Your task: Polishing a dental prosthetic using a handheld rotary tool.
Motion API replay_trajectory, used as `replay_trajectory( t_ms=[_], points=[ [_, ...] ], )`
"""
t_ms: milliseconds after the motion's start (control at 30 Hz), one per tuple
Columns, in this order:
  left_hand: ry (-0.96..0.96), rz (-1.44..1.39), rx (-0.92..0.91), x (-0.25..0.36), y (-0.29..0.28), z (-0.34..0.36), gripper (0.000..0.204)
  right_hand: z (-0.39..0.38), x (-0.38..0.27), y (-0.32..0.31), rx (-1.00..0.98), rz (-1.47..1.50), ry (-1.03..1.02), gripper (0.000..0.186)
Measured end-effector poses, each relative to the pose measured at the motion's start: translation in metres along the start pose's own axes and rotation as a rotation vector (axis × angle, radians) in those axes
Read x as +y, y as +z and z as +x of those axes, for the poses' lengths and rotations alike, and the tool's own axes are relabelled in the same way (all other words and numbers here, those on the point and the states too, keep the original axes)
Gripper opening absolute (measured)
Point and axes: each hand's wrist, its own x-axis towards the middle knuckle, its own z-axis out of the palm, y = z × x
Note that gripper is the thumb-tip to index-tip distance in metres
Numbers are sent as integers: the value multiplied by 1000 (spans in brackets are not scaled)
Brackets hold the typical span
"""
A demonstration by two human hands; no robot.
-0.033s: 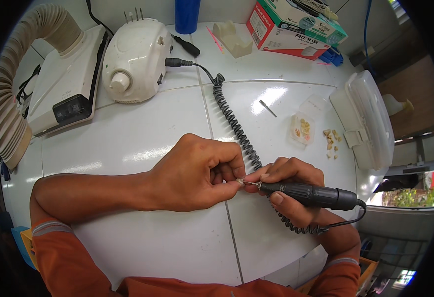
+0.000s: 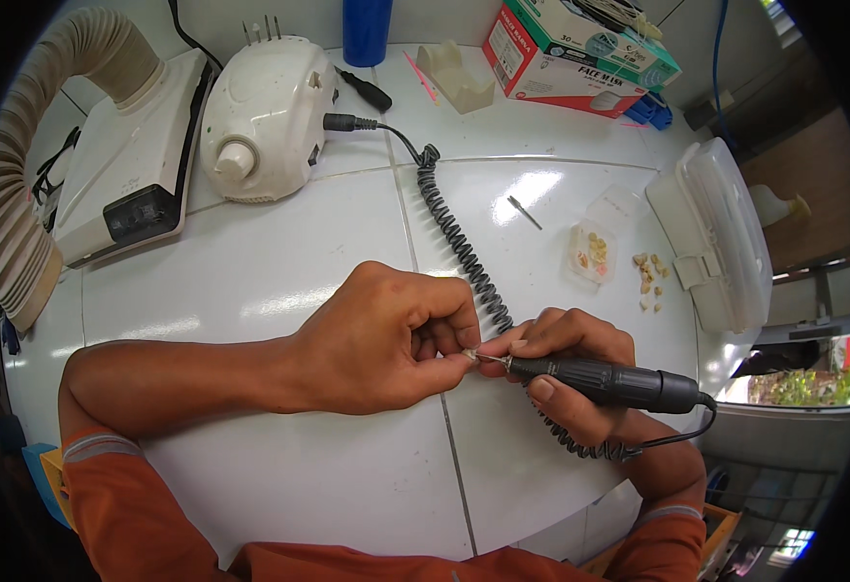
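Thumb and index finger of my left hand (image 2: pixel 376 339) pinch a small whitish tooth-like piece (image 2: pixel 470 355); the fingers cover most of it. My right hand (image 2: pixel 580 335) grips a black rotary handpiece (image 2: pixel 629 385) like a pen, lying nearly level. Its thin metal bur (image 2: pixel 492 360) points left and reaches the piece at my left fingertips. A coiled black cord (image 2: pixel 456 238) runs from the handpiece, under my right hand, to a white control unit (image 2: pixel 265 116) with a round knob at the back left.
Right of centre stand a small clear box (image 2: pixel 592 254) of yellowish pieces, several loose pieces (image 2: pixel 649 274) and a loose bur (image 2: pixel 524 212). A lidded white case (image 2: pixel 711 242) borders the right. Back left is a dust collector (image 2: pixel 129 165) with a ribbed hose (image 2: pixel 8 165); stacked cartons (image 2: pixel 566 73) stand behind.
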Motion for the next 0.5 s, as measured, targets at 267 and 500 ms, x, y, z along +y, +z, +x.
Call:
replay_trajectory(
  t_ms=[267, 500],
  points=[
    [-5, -1, -1, 2, 0, 0, 10, -1, -2, 1, 15, -3, 25, 20],
    [-6, -5, 0, 0, 0, 1, 10, -1, -1, 1, 6, 0, 20, 20]
  ],
)
